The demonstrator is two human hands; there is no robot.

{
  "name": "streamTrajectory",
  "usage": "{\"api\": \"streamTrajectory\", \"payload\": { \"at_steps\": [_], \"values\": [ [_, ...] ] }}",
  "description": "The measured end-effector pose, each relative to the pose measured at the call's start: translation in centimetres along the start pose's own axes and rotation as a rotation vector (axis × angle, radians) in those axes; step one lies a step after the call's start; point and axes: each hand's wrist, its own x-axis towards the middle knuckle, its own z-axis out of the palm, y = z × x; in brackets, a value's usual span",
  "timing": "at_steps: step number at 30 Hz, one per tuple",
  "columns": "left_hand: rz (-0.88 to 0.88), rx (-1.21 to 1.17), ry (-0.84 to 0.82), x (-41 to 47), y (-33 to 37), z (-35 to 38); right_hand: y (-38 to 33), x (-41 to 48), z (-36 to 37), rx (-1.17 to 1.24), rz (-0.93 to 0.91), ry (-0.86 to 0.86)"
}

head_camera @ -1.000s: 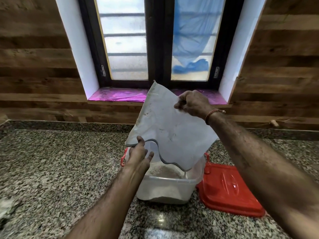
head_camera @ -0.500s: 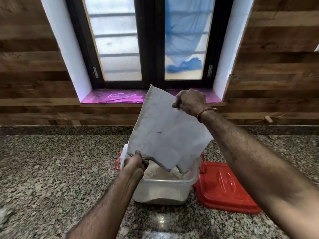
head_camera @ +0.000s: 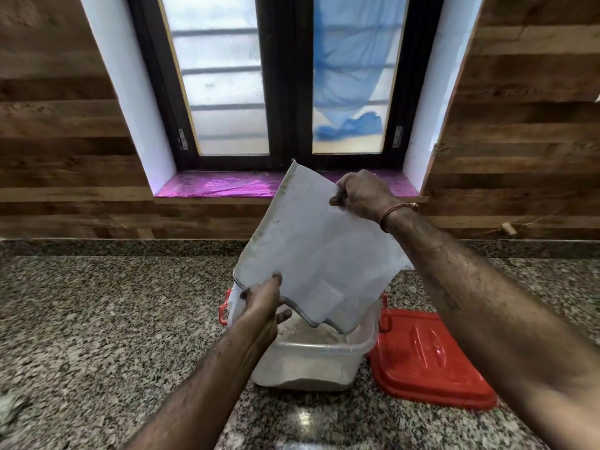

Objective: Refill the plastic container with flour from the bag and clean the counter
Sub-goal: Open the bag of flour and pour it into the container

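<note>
A flat, pale grey flour bag [head_camera: 311,251] hangs upside down over a clear plastic container [head_camera: 308,362] on the granite counter [head_camera: 113,319]. The bag's open mouth dips inside the container's rim. My right hand [head_camera: 360,198] pinches the bag's raised bottom edge. My left hand [head_camera: 263,303] grips the bag's lower left corner at the mouth, just above the container. Brownish flour lies in the container's bottom. The container has red side clips.
The container's red lid [head_camera: 428,355] lies flat on the counter just right of it. A pale crumpled thing [head_camera: 8,414] lies at the counter's left edge. A wooden wall and a window with a purple sill [head_camera: 220,186] stand behind the counter.
The bag has stayed tilted over the container, its mouth shifting slightly in my left hand's grip. The camera has moved a little; both hands keep their hold.
</note>
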Motion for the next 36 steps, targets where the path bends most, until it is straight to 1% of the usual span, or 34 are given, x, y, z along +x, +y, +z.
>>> {"api": "streamTrajectory", "payload": {
  "at_steps": [3, 5, 9, 11, 12, 13, 14, 16, 18, 19, 20, 21, 23, 24, 25, 26, 27, 28, 29, 30, 31, 32, 34, 36],
  "values": [
    [0.081, 0.052, 0.034, -0.9, 1.2, 0.5, -0.1, -0.3, 0.0, -0.008, 0.000, 0.004],
    [0.173, 0.071, 0.039, -1.6, 1.7, 0.8, -0.3, -0.5, 0.1, -0.034, -0.016, -0.016],
    [0.488, 0.490, 0.180, -2.0, 3.8, 1.0, -0.7, -0.9, 0.2, -0.087, -0.089, -0.033],
    [0.642, 0.549, 0.227, -1.4, 5.2, 0.6, -0.9, -1.1, 0.1, -0.114, -0.125, -0.035],
    [0.693, 0.551, 0.200, -0.9, 5.9, 0.3, -1.0, -1.1, -0.1, -0.127, -0.143, -0.028],
    [0.746, 0.540, 0.137, -0.8, 6.4, 0.3, -1.1, -1.3, -0.3, -0.142, -0.158, -0.013],
    [0.755, 0.531, 0.071, -1.0, 6.5, 0.5, -1.2, -1.4, -0.6, -0.150, -0.176, 0.013],
    [0.698, 0.496, -0.054, -1.8, 5.9, 1.1, -1.3, -1.7, -0.9, -0.134, -0.196, 0.072],
    [0.570, 0.400, -0.207, -2.2, 4.7, 1.5, -1.4, -2.3, -1.0, -0.123, -0.207, 0.129],
    [0.543, 0.348, -0.236, -2.3, 4.1, 1.6, -1.4, -2.5, -0.9, -0.144, -0.212, 0.140],
    [0.583, 0.340, -0.181, -2.2, 3.8, 1.5, -1.5, -2.8, -0.9, -0.174, -0.225, 0.139],
    [0.683, 0.366, -0.084, -2.1, 3.9, 1.4, -1.6, -3.0, -0.8, -0.222, -0.233, 0.131],
    [0.957, 0.416, 0.083, -2.5, 5.2, 1.1, -2.0, -3.4, -0.6, -0.296, -0.261, 0.130],
    [1.068, 0.444, 0.117, -2.8, 6.3, 1.0, -2.5, -3.7, -0.4, -0.315, -0.282, 0.144],
    [1.122, 0.480, 0.131, -3.3, 7.4, 1.0, -3.1, -4.0, -0.4, -0.324, -0.306, 0.169],
    [1.102, 0.496, 0.132, -3.2, 8.3, 1.0, -3.6, -4.1, -0.3, -0.310, -0.318, 0.197],
    [1.048, 0.449, 0.116, -3.1, 9.3, 0.9, -3.9, -4.4, -0.5, -0.246, -0.309, 0.205],
    [0.962, 0.348, 0.070, -2.9, 10.0, 0.4, -3.7, -4.5, -0.6, -0.140, -0.270, 0.178],
    [0.881, 0.222, 0.009, -2.5, 10.7, -0.4, -3.3, -4.7, -0.8, -0.052, -0.202, 0.130],
    [0.819, 0.121, -0.053, -1.9, 11.4, -1.4, -2.6, -5.0, -1.0, -0.015, -0.125, 0.065],
    [0.779, 0.051, -0.115, -1.1, 11.8, -2.1, -1.3, -5.3, -1.1, -0.032, -0.050, 0.001],
    [0.761, 0.031, -0.162, -0.5, 12.2, -2.9, 0.2, -5.6, -1.0, -0.070, 0.015, -0.039],
    [0.772, 0.058, -0.212, 0.1, 13.0, -4.4, 1.8, -6.5, -0.2, -0.114, 0.091, -0.039],
    [0.845, 0.172, -0.186, 0.2, 13.5, -4.5, 1.7, -6.8, 0.4, -0.093, 0.090, 0.008]
  ]
}}
